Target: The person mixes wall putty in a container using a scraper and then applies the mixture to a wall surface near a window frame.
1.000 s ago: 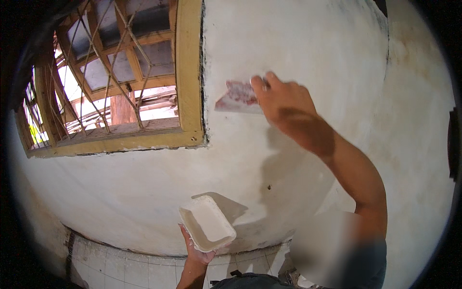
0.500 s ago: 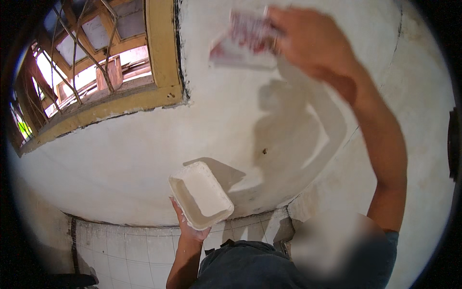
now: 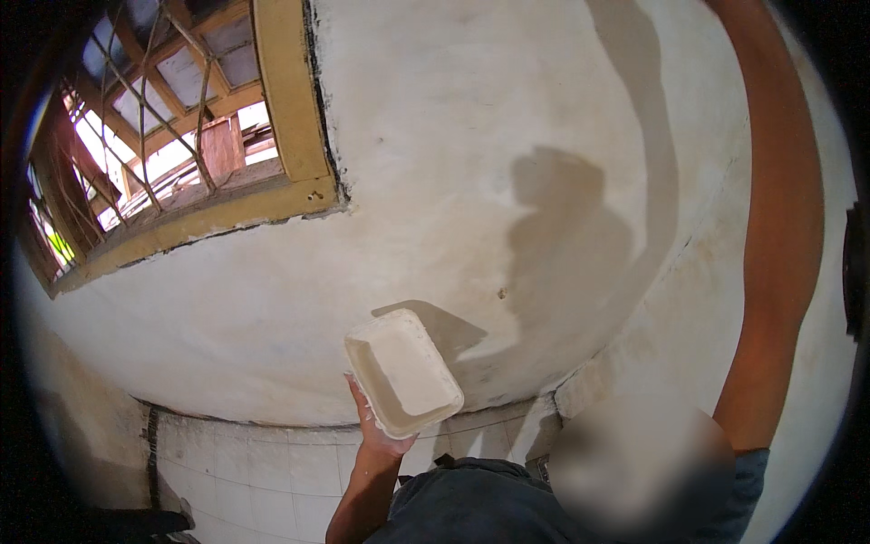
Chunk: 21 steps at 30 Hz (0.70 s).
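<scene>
Low in the view, the left hand (image 3: 381,433) cups a white rectangular tray (image 3: 403,372) from beneath, fingers curled against its underside. The tray's open face tilts up toward the camera; its long axis runs from upper left to lower right. It sits just before the plastered wall (image 3: 507,118). The right arm (image 3: 779,227) reaches up out of view, so its hand's grip cannot be seen. Farther left, a barred window (image 3: 181,154) in a yellow frame.
</scene>
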Available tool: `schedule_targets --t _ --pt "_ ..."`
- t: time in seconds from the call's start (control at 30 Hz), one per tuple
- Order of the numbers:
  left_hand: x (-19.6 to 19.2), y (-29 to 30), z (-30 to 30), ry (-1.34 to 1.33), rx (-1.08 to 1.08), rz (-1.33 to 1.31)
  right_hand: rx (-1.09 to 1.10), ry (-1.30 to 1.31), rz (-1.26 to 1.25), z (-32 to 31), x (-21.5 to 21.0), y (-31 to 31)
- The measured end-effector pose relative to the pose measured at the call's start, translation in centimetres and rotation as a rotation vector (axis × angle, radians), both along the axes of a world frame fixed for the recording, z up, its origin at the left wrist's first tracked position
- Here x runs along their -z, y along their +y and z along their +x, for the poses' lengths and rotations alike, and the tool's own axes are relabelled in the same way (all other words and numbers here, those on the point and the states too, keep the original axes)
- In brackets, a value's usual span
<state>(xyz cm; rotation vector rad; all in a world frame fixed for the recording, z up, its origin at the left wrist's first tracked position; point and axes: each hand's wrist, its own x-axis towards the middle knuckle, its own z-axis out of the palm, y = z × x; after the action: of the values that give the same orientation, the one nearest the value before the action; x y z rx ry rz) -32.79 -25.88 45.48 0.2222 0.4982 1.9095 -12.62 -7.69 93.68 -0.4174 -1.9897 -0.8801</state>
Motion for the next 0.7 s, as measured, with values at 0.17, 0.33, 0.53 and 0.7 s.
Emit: schedule_targets --t 0.17,0.33,0.53,0.7 --pt "-0.4 -0.3 0.9 0.024 -0.010 0.006 -0.380 -0.251 -0.021 -1.4 14.3 6.3" --pt "0.2 -0.1 2.3 0.608 -0.110 -0.025 0.211 -0.379 -0.384 -2.9 19.0 2.4" --pt "2.3 0.8 2.5 -0.007 0.007 0.000 0.006 0.060 -0.160 -0.2 7.7 5.5" --pt "2.2 1.3 3.8 0.007 -0.073 0.004 -0.263 0.188 -0.841 4.3 10.2 3.9"
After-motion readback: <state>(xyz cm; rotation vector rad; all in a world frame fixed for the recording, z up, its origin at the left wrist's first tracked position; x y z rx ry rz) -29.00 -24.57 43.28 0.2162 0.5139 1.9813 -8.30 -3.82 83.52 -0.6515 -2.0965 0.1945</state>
